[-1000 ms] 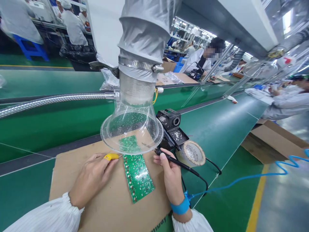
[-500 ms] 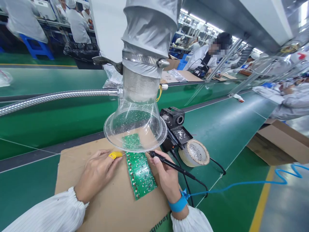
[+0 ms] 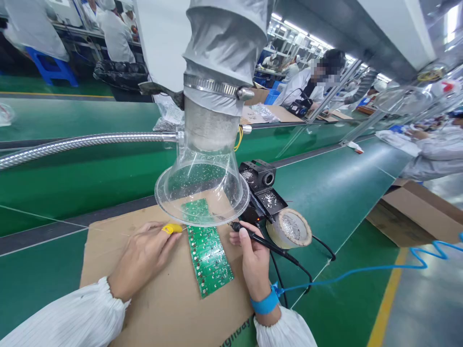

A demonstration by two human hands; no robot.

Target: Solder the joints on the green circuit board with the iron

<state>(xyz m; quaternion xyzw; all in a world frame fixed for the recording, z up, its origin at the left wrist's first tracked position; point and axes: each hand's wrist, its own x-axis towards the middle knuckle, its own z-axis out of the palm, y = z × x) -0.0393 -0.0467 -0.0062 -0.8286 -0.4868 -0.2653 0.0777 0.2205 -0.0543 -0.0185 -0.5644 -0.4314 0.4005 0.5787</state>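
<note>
Cardboard lettering [image 3: 237, 331] near right hand [image 3: 253, 260], unreadable

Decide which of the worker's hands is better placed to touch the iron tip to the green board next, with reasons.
Right, probably. The right hand grips the soldering iron, tip beside the circuit board; the left hand holds no iron, resting on the cardboard.

The circuit board [image 3: 210, 258] was green with white markings, the soldering iron [image 3: 265, 245] black, the finger cot [image 3: 172, 228] yellow, the wrist strap [image 3: 265, 305] blue, the cardboard sheet [image 3: 166, 303] brown.
</note>
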